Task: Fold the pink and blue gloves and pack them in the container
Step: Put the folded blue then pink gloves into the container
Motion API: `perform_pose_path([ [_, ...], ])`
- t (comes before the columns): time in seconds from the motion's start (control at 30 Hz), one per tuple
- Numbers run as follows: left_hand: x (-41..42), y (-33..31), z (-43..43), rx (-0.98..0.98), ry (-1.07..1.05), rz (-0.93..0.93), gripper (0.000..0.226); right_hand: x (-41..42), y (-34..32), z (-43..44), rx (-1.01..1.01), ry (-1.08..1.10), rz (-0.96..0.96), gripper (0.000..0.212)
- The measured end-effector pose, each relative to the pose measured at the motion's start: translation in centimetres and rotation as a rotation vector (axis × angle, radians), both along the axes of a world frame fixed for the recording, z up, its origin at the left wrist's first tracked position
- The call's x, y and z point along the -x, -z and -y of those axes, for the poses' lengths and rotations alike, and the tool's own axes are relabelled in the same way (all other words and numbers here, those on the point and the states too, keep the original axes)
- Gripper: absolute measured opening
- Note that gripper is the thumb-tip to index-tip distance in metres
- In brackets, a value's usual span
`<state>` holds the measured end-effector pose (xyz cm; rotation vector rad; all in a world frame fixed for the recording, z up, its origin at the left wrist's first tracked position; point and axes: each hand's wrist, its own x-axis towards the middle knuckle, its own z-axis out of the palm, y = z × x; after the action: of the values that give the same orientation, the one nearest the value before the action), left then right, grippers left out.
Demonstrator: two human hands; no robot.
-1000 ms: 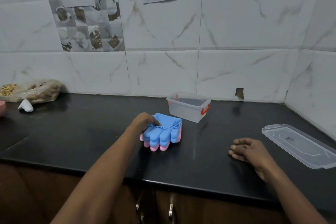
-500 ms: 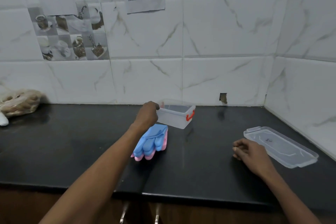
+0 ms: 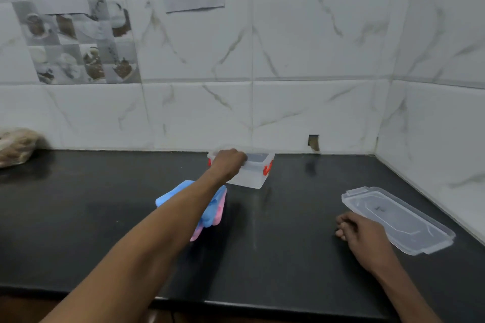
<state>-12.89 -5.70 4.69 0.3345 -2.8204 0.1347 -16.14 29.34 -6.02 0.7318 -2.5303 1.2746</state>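
The folded blue and pink gloves (image 3: 212,211) lie stacked on the black counter, partly hidden under my left forearm. Just behind them stands a small clear container (image 3: 253,173) with red clips, near the back wall. My left hand (image 3: 228,161) grips the container's near left rim. My right hand (image 3: 360,233) rests on the counter at the right, fingers loosely curled and holding nothing, right beside the container's clear lid (image 3: 396,219).
The black counter (image 3: 78,217) ends at a front edge near the bottom of the view. White tiled walls close the back and right side. A plastic bag of brownish food (image 3: 15,145) lies at the far left by the wall.
My left hand let go of the folded gloves, reached back and took hold of the container's rim. The gloves stayed on the counter. My right hand stayed resting near the lid.
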Motion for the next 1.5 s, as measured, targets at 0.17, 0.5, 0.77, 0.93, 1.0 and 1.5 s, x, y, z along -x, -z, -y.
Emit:
perform_pose_path([
  [0.17,0.4,-1.3,-7.3,-0.022,0.15,-0.049,0.047,-0.3,-0.3,0.0,0.133,0.033,0.006,0.021],
  [0.5,-4.6,3.0,-14.6,0.044,0.225,-0.059,0.037,-1.6,-1.3,-0.7,0.186,0.075,0.114,0.021],
  [0.77,-5.4,3.3,-14.9,-0.023,0.248,-0.058,0.04,-2.2,-1.9,-0.9,0.157,0.082,0.142,0.021],
  [0.93,-6.5,0.6,-12.5,-0.355,0.212,-0.175,0.041,-1.5,-1.3,-1.1,0.162,0.1,0.157,0.019],
  [1.0,-7.6,-1.0,-8.3,-0.436,0.133,-0.329,0.029,-1.2,-1.1,-1.0,0.147,0.107,0.144,0.019],
  [1.5,-5.4,0.1,7.5,-0.164,-0.044,0.607,0.047,-0.3,-0.7,-0.3,0.152,0.118,0.136,0.026],
])
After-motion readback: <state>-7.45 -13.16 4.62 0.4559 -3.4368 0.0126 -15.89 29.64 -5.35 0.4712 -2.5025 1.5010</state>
